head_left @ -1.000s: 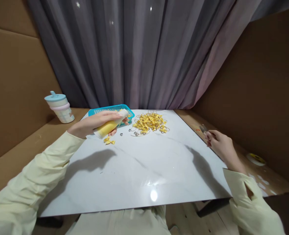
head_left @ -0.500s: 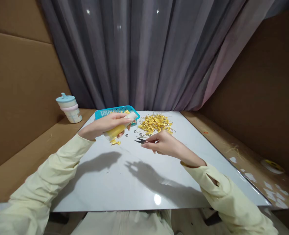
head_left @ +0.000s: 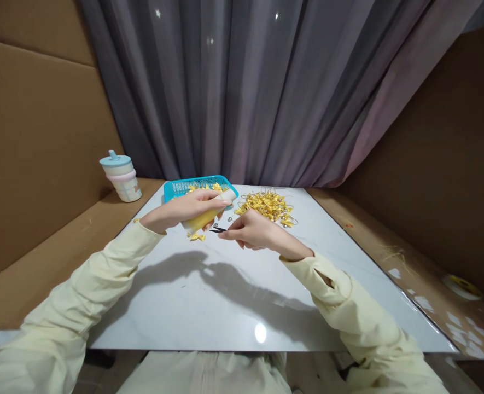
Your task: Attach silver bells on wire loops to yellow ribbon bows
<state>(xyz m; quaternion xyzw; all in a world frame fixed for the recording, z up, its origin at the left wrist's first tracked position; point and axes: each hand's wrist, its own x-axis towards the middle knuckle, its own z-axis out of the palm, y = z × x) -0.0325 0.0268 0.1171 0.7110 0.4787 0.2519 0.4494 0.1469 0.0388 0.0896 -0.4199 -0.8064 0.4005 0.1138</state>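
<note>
My left hand (head_left: 188, 208) is wrapped around a white spool wound with yellow thread (head_left: 204, 219), held tilted above the table. In my right hand (head_left: 252, 230) is a small pair of dark-bladed scissors (head_left: 217, 230), pinched with the blades pointing left, close beneath the spool. The handles are hidden by my fingers. Under the spool a yellow ribbon bow (head_left: 196, 237) lies on the table, and a small silver bell (head_left: 215, 225) shows near the blade tips. Beyond my right hand is a heap of yellow bows with bells and thin loops (head_left: 268, 203).
A blue plastic basket (head_left: 175, 189) holding yellow bows stands at the back of the white table (head_left: 233, 306). On the left cardboard ledge is a lidded cup (head_left: 122, 178). The right ledge carries a yellow-centred roll (head_left: 463, 286) and white scraps (head_left: 457, 328).
My right hand has moved left with the scissors, bringing the blades near the spool. The blades look closer together. My left hand keeps hold of the spool, and the view has shifted slightly.
</note>
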